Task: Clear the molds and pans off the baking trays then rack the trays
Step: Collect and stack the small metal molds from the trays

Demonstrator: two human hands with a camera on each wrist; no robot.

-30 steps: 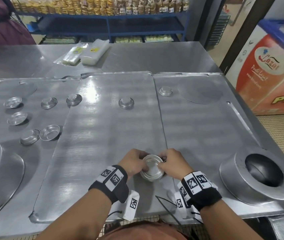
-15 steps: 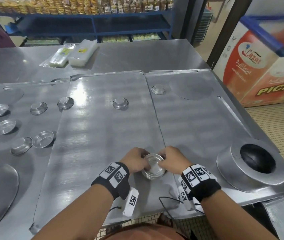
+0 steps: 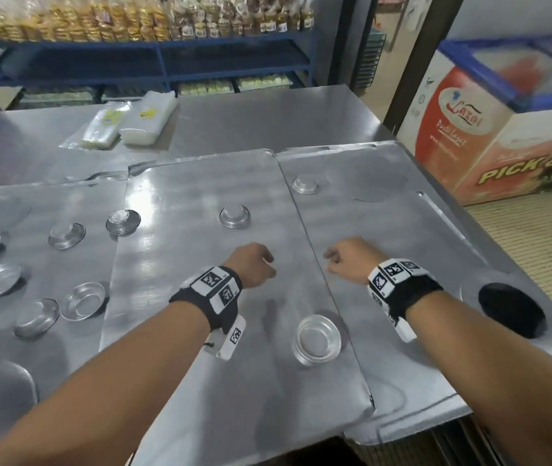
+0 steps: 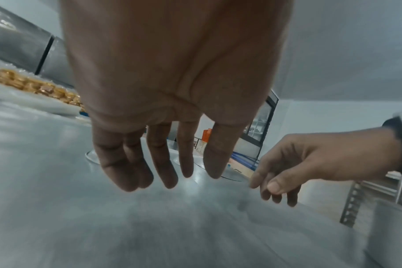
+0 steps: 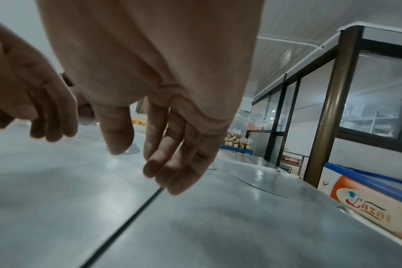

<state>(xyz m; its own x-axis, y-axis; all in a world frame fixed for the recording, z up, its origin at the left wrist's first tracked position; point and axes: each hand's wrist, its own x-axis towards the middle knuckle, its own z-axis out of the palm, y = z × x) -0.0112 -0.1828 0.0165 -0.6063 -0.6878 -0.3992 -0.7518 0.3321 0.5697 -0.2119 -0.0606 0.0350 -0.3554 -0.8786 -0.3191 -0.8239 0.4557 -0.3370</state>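
A small round metal mold stack [image 3: 317,338] sits on the middle baking tray [image 3: 200,331], close to the seam with the right tray [image 3: 402,237]. Both hands hover beyond it, empty. My left hand [image 3: 257,264] has its fingers [image 4: 163,163] hanging loose and straight. My right hand [image 3: 336,260] is just across the seam, its fingers [image 5: 172,163] relaxed. Farther out lie single molds: one mid-tray [image 3: 235,216], one on the right tray [image 3: 305,185]. Several more molds [image 3: 67,234] are scattered on the left tray [image 3: 49,348].
A large ring pan [image 3: 516,314] stands at the right tray's near corner, and a flat round disc [image 3: 365,178] lies at its far end. Plastic bag packs [image 3: 126,122] rest on the steel table behind. A chest freezer [image 3: 503,129] stands to the right.
Both hands have let go of the mold stack and moved forward over the trays. The stack stays near the front of the middle tray.
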